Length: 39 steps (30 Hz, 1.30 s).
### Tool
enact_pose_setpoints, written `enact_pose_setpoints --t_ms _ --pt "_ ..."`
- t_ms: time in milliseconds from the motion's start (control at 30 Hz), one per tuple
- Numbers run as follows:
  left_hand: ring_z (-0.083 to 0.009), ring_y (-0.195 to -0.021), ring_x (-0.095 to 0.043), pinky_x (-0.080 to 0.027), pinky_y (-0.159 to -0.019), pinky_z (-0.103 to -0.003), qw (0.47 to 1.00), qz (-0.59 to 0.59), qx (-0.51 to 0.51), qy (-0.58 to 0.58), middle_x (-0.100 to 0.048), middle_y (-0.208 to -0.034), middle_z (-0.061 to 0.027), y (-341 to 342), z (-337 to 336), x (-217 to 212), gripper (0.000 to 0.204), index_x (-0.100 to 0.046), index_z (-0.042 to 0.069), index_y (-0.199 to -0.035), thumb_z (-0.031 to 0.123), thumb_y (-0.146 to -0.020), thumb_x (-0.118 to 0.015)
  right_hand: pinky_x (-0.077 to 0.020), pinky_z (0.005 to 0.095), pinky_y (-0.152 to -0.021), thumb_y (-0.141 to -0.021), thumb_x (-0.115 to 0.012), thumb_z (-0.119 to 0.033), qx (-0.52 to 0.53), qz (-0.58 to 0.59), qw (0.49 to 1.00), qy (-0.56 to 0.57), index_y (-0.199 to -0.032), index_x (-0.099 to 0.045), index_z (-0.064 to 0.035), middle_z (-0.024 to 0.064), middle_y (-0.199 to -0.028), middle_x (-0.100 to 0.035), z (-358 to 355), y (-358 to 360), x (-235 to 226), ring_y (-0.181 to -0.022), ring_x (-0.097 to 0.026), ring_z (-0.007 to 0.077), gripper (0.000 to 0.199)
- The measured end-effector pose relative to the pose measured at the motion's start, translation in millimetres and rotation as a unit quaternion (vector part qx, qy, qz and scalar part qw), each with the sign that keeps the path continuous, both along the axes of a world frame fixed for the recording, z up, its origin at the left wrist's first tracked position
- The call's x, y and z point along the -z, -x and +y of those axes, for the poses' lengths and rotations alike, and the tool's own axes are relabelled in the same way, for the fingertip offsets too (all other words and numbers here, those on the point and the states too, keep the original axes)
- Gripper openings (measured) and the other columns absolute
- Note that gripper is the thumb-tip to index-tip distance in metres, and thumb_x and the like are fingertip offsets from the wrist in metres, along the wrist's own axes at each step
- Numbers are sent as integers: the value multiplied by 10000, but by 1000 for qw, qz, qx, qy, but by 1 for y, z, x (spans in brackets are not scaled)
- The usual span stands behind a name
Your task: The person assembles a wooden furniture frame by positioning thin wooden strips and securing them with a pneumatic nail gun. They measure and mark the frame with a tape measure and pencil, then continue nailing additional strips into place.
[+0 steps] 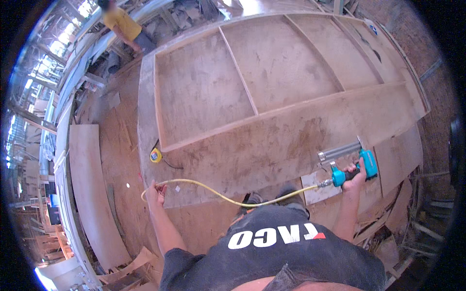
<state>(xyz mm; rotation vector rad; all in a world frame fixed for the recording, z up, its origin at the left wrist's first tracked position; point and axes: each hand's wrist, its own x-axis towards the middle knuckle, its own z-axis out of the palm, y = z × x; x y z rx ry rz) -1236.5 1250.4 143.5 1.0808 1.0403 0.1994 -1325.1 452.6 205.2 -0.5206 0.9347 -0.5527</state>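
My right hand (353,179) is wrapped round the grip of a teal and black air nail gun (370,165), held over the near right part of a large wooden panel (223,167). The gun's long grey magazine (340,152) points left. A yellow air hose (233,198) joins the metal fitting at the gun's handle and sags across in front of my body to the left. There my left hand (155,195) has its fingers closed on the hose, by the panel's near left corner. Farther along the panel lies a wooden frame (208,135) with several crosspieces.
A yellow tape measure (155,155) rests near the frame's corner. A pale board piece (318,186) lies beneath the hose fitting. Long boards (90,189) lie on the floor at the left. Another person (124,26) in a yellow shirt is at the far left. Scrap wood lies at the lower right.
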Motion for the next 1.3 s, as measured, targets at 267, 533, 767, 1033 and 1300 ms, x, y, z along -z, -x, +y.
enact_pose_setpoints --t_ms 267,533,767,1033,1300 --pt "-199 -575 -605 -533 -524 -328 980 197 -21 -9 -582 -731 -51 12 -30 -6 407 -607 59 -906 455 -974 -666 -461 303 -607 -937 -743 -260 -90 62 993 -36 -928 -591 -86 -45 -652 -478 23 -72 1 -555 -487 99 231" --pt "-178 -557 -582 -451 -470 -348 928 229 23 -295 -558 -607 -47 46 -115 -15 485 -613 50 -762 491 -903 -757 -473 303 -608 -944 -714 -224 -201 76 968 -131 -970 -593 -48 -32 -651 -518 34 -152 60 -554 -517 97 214" --pt "-272 -656 -668 -523 -658 -414 753 239 82 -608 -690 -701 -127 30 -227 -33 418 -649 20 -768 402 -866 -788 -536 400 -693 -960 -690 -227 -220 120 960 -126 -910 -558 -76 42 -702 -553 48 -168 104 -639 -567 179 207" --pt "-310 -685 -671 -516 -646 -447 764 195 120 -603 -677 -734 -109 15 -281 -12 279 -646 59 -790 295 -862 -775 -592 413 -676 -952 -675 -315 -560 302 772 5 -1163 -560 -40 125 -948 -680 2 -130 70 -768 -707 275 365" --pt "-313 -769 -640 -504 -683 -440 772 164 158 -593 -620 -793 -103 14 -299 -2 219 -646 59 -880 226 -832 -779 -494 309 -513 -860 -776 -196 -677 183 572 424 -800 -719 10 30 -677 -653 17 -187 18 -571 -611 128 222"
